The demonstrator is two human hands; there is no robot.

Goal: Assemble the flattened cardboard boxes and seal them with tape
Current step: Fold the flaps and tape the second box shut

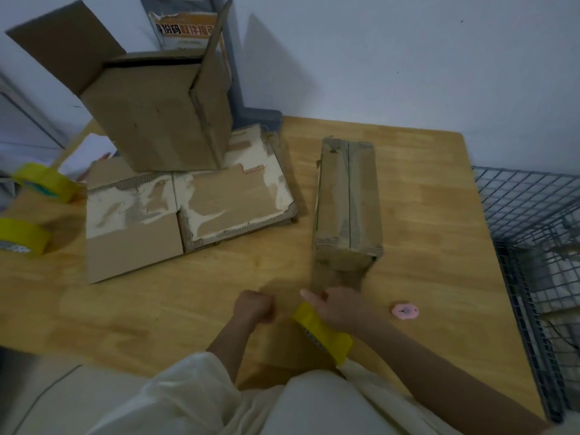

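A long closed cardboard box (348,202) lies on the wooden table (423,189), its top flaps meeting along a centre seam. Just in front of its near end, my right hand (337,309) grips a yellow tape roll (323,332) with the thumb sticking out to the left. My left hand (254,307) is curled into a fist close to the roll's left side and seems to pinch the tape's free end; the strip itself is barely visible. A stack of flattened boxes (188,205) lies at the left, and an upright open box (163,111) stands on it.
Two more yellow tape rolls (47,182) (22,235) sit at the table's left edge. A small pink cutter (405,311) lies right of my right hand. A grey wire basket (533,246) stands beside the table on the right. A wall is behind.
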